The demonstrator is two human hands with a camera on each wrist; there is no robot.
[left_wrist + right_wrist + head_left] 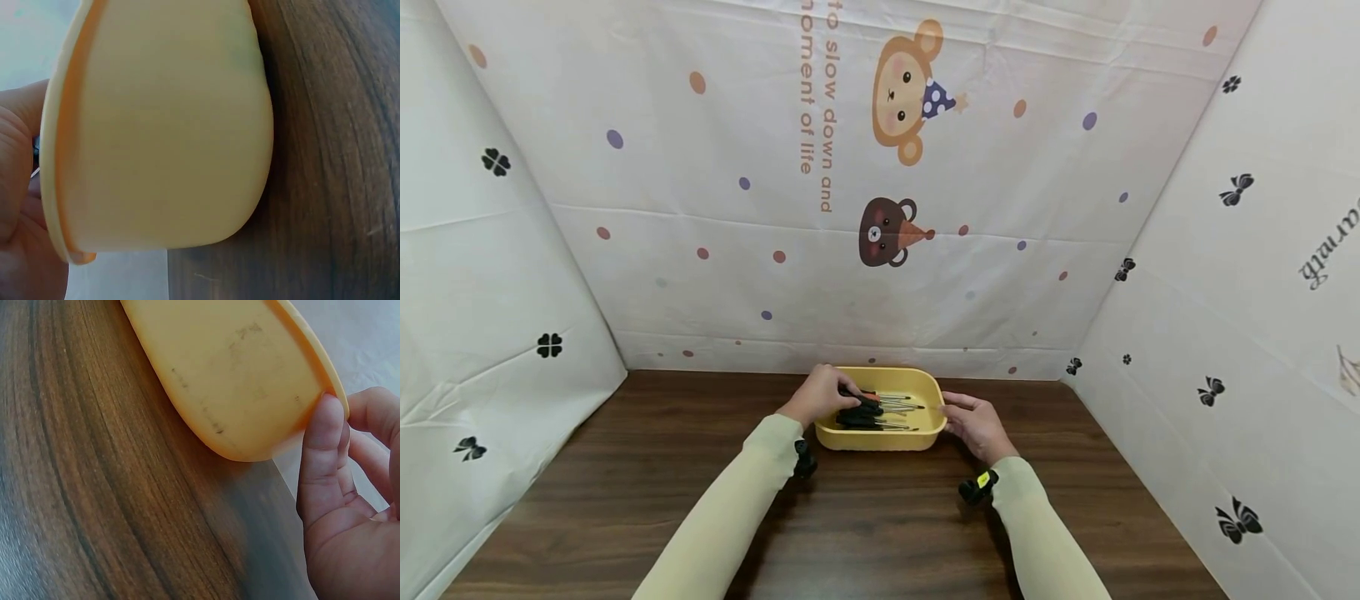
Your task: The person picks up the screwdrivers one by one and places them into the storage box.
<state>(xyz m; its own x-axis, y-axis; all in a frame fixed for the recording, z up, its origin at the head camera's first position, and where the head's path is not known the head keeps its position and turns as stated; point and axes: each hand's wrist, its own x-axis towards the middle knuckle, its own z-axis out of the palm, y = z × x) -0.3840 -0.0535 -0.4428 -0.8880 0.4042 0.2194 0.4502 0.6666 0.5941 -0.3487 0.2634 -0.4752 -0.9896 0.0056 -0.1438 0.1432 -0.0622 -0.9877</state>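
Observation:
A yellow plastic bin (880,442) stands on the table near the back wall, with several screwdrivers (868,417) lying in it. Their black handles, one with orange on it, are at the left and the metal shafts point right. Over the bin's left rim reaches my left hand (822,397), its thumb and fingers pinching a black screwdriver handle. In the left wrist view the bin's side wall (169,125) hides most of what those fingers hold. My right hand (979,427) pinches the bin's right rim, the thumb (325,425) outside against the wall.
Dark wood-grain table (880,517) stretches in front of the bin and to both sides. A white printed sheet (760,167) hangs close behind the bin, and similar sheets flank the table at left and right.

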